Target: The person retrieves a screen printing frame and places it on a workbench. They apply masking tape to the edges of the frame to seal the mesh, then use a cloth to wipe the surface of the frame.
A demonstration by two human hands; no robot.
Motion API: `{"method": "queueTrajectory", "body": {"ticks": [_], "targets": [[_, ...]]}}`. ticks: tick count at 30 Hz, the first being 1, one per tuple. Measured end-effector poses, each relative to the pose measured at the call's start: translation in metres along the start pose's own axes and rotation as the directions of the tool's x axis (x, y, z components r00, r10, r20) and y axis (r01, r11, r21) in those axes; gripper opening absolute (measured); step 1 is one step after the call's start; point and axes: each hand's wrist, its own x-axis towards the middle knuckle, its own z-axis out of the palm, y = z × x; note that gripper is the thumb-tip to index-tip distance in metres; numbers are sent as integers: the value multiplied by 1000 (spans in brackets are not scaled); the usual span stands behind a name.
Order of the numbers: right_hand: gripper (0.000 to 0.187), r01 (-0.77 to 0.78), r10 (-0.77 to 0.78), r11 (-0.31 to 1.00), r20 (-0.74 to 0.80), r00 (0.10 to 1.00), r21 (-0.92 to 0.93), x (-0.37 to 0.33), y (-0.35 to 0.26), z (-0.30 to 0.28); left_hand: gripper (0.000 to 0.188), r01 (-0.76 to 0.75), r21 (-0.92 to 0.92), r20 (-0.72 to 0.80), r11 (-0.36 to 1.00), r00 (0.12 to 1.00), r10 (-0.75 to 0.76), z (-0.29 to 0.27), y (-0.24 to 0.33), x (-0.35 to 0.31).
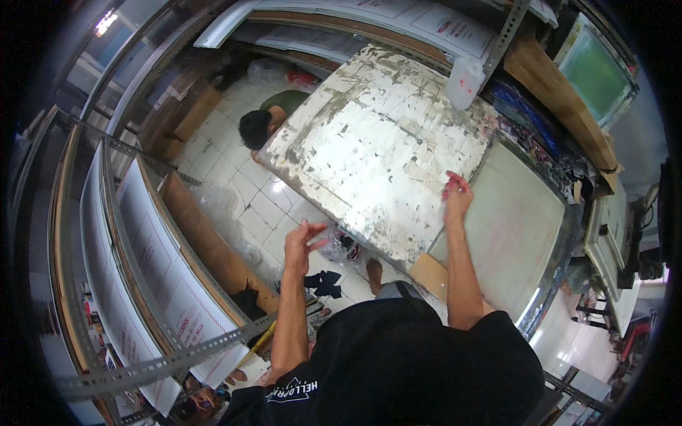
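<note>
My left hand (301, 245) is raised in front of the worktable's near-left edge, fingers apart, with nothing in it. My right hand (457, 192) is over the right side of the worktable (369, 149), close to where it meets a framed printing screen (511, 220). Red stains mark its fingers, which are loosely bent and apart around nothing I can see. The table's white top is worn, with grey patches. Pale greenish mesh fills the screen, with a faint pinkish tint. By my right forearm lies a tan board piece (430, 275) at the table's near corner.
A translucent plastic container (465, 82) stands at the table's far right. Metal racks with printed white sheets (145, 263) line the left. Another person (266, 124) is low beside the table's left edge. A green-meshed screen (597, 64) leans at the upper right.
</note>
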Motion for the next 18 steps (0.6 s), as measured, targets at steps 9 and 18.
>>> {"method": "queueTrajectory", "body": {"ticks": [9,18], "targets": [[23,311,-256,647,186,949,-696,140,-11,79,78,145,911,-348,386,770,535,48,-42,176],[36,670,-198,266,640,742,-693,275,17,156,98,380,914,-399,146,767,503,86,-42,182]]}}
